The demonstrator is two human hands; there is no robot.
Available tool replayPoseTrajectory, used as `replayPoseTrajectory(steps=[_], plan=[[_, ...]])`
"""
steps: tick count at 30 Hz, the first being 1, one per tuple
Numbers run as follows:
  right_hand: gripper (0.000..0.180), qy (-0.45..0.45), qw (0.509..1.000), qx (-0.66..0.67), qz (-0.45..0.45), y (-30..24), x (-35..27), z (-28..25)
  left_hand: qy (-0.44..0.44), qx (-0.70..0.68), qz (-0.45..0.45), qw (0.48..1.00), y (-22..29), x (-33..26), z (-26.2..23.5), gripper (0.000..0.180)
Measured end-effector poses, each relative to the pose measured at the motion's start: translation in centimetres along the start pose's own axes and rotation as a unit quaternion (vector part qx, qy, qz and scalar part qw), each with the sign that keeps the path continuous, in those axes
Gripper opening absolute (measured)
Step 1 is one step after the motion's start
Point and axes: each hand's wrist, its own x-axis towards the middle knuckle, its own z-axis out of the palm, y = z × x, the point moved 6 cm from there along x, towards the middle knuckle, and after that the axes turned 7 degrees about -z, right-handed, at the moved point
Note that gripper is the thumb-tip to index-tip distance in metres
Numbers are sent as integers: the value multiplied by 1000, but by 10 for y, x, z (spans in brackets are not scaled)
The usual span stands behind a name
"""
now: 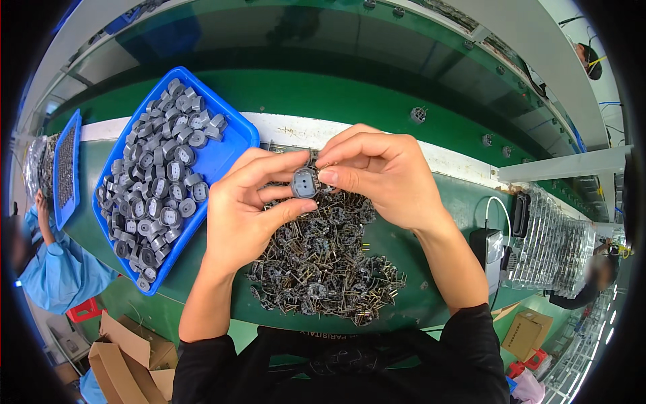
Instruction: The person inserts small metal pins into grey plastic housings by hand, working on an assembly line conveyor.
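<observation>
My left hand (245,205) and my right hand (377,172) meet above the green bench (444,202). Between their fingertips they pinch one small grey plastic housing (304,182), its round face turned toward me. A dark metal pin part sits against its top edge under my right fingers. Directly below the hands lies a heap of several dark metal pin parts (323,269) on the bench.
A blue tray (235,145) full of several grey plastic housings (158,185) stands to the left. Another blue tray (67,161) is at the far left by a person in light blue (54,269). Clear plastic trays (555,246) and a grey box (490,250) are at right. Cardboard boxes (128,357) sit below.
</observation>
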Motion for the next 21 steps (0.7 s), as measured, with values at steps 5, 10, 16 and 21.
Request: replayPoseTrajectory(steps=[5,10,16,21], plan=[[14,79,974,-186,-106,-17,-8,6,75,5,-11,997,-5,-3,1,58],[9,85,941,-273,-180,-21,-15,21,107,126,94,982,0,-9,5,51],[9,89,936,-288,-183,-17,-17,26,128,181,125,967,0,-10,4,50],[10,68,931,-300,-195,-11,-15,25,129,171,110,971,-3,-8,2,49]])
